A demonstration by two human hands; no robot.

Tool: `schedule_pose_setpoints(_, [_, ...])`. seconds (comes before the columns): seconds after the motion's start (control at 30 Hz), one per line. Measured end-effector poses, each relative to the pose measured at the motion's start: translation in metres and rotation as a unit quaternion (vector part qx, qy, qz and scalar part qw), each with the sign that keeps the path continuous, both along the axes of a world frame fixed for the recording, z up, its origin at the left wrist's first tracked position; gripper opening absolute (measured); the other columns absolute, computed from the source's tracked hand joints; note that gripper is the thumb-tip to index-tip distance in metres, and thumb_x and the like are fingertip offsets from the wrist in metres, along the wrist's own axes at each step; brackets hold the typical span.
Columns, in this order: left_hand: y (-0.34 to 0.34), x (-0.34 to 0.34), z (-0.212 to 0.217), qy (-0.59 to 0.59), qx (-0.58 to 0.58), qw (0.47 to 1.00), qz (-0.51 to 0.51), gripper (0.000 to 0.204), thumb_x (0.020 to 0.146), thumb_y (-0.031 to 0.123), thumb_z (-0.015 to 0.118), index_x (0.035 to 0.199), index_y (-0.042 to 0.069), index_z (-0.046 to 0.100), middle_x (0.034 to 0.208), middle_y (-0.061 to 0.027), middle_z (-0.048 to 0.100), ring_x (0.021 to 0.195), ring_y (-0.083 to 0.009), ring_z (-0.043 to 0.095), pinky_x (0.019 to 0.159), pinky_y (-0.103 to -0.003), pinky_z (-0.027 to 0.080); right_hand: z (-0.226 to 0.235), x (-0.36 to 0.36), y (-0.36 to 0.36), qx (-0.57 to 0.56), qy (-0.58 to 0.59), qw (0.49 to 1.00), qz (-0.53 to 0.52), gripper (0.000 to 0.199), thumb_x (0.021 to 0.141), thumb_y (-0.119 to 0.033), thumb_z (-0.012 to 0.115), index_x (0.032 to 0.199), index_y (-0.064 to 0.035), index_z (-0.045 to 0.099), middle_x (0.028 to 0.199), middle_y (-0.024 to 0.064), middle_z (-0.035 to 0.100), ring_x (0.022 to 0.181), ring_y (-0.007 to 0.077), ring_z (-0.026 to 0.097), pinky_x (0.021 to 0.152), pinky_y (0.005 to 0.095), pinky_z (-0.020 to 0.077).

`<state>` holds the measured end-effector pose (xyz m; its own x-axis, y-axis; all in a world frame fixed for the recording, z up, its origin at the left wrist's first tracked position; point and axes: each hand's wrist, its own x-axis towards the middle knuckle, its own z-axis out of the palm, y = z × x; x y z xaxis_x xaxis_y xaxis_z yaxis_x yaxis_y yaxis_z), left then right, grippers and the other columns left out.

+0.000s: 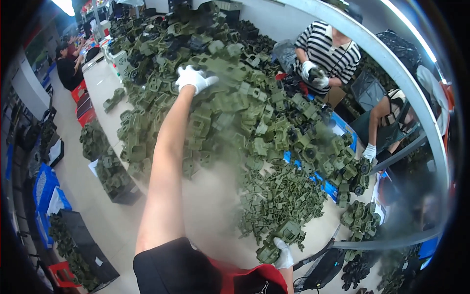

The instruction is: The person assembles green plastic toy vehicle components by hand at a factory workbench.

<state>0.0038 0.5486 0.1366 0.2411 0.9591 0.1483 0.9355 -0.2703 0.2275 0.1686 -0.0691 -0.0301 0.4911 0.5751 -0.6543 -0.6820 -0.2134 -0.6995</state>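
Observation:
My left arm stretches far forward over a big heap of olive-green plastic housings (200, 120). At its end my left hand (193, 80), in a white glove, hovers over or rests on the heap with fingers spread; nothing shows in its grasp. Close to my body at the lower right, my white-gloved right hand (283, 253) is closed on an olive-green plastic housing (270, 251). Its fingers are partly hidden. A second boxy green housing (290, 230) lies against that hand. Just beyond is a pile of small green plastic parts (281, 198).
Across the table a person in a striped shirt (320, 41) handles a dark part; another gloved person (379, 122) reaches in from the right. A curved grey metal frame (433, 122) arches over the right side. Filled dark crates (115, 188) stand at the table's left. A black strapped bag (325, 269) lies near my right arm.

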Motion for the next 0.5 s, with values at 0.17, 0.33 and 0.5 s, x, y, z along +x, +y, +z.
schedule_pose_setpoints(0.17, [-0.079, 0.021, -0.014, -0.009, -0.004, 1.000, -0.001, 0.060, 0.080, 0.060, 0.059, 0.119, 0.014, 0.062, 0.127, -0.0156, 0.053, 0.117, -0.0342, 0.052, 0.092, -0.045, 0.048, 0.018, 0.007, 0.034, 0.011, 0.033, 0.999, 0.005, 0.032, 0.080, -0.007, 0.068, 0.111, -0.0003, 0.064, 0.101, 0.0083, 0.068, 0.089, 0.0199, 0.065, 0.081, 0.0334, 0.0516])
schedule_pose_setpoints(0.33, [-0.110, -0.012, -0.049, -0.106, 0.094, 0.988, -0.058, 0.052, 0.076, 0.040, 0.069, 0.119, 0.013, 0.059, 0.122, -0.0152, 0.055, 0.110, -0.0355, 0.055, 0.090, -0.046, 0.048, 0.015, 0.018, 0.052, -0.004, -0.080, 0.994, 0.077, 0.033, 0.081, -0.011, 0.067, 0.113, -0.0035, 0.063, 0.098, 0.0070, 0.067, 0.083, 0.0207, 0.066, 0.076, 0.0358, 0.0553])
schedule_pose_setpoints(0.5, [-0.156, -0.023, -0.029, -0.161, -0.001, 0.984, -0.072, 0.056, 0.077, 0.041, 0.067, 0.122, 0.008, 0.056, 0.117, -0.0183, 0.058, 0.106, -0.0383, 0.057, 0.092, -0.045, 0.047, 0.013, 0.012, 0.053, 0.014, -0.068, 0.996, 0.064, 0.033, 0.080, -0.010, 0.066, 0.111, -0.0002, 0.064, 0.098, 0.0097, 0.068, 0.084, 0.0220, 0.066, 0.076, 0.0361, 0.0552])
